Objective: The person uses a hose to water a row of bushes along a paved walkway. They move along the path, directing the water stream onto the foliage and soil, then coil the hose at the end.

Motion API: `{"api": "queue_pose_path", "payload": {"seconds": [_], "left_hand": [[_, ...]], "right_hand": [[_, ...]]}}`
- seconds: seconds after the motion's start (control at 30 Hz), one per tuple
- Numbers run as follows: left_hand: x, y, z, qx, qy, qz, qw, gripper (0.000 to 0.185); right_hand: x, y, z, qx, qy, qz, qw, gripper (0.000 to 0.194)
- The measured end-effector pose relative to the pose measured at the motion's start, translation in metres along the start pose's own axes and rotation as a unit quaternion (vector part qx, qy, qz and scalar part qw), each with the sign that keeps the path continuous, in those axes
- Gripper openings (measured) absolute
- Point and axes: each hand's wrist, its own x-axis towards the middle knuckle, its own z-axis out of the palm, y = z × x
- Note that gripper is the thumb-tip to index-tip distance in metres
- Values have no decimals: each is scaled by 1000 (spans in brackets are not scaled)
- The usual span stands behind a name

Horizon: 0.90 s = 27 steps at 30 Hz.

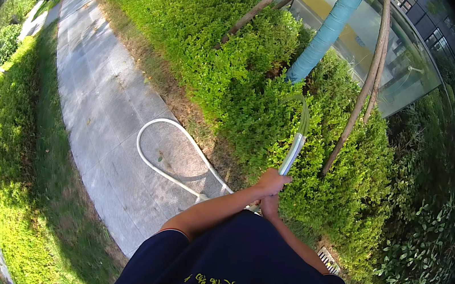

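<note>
My left hand [274, 182] is wrapped around a pale hose [292, 154] close to its free end. Just behind and below it, my right hand [269, 206] grips the same hose, its fingers partly hidden by the left wrist. A stream of water [304, 110] leaves the hose end and curves over the leafy shrubs [257, 103] in front of me. On the paving to my left lies a loop of the white hose [194, 144]. Where the hose passes near my body, my left forearm covers part of it.
A paved path [98, 107] runs along the left, with grass [60, 181] and a low hedge [11, 170] beyond. Among the shrubs stands a tree trunk wrapped in blue-green material [331, 27], braced by slanted wooden poles [376, 62]. Behind is a glass panel [413, 78]. A drain grate [328, 260] lies near my right elbow.
</note>
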Motion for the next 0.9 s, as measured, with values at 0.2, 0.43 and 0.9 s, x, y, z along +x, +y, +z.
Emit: {"api": "queue_pose_path", "payload": {"seconds": [0.2,0.43,0.9], "left_hand": [[1,-3,-2,-38,-7,16,999,39],[1,-6,0,-78,-3,43,996,37],[2,-6,-4,-44,-3,21,999,41]], "right_hand": [[0,-4,-1,-50,-8,8,999,25],[0,-2,1,-24,-7,-12,1000,28],[-1,-2,4,-79,-5,-29,996,33]]}}
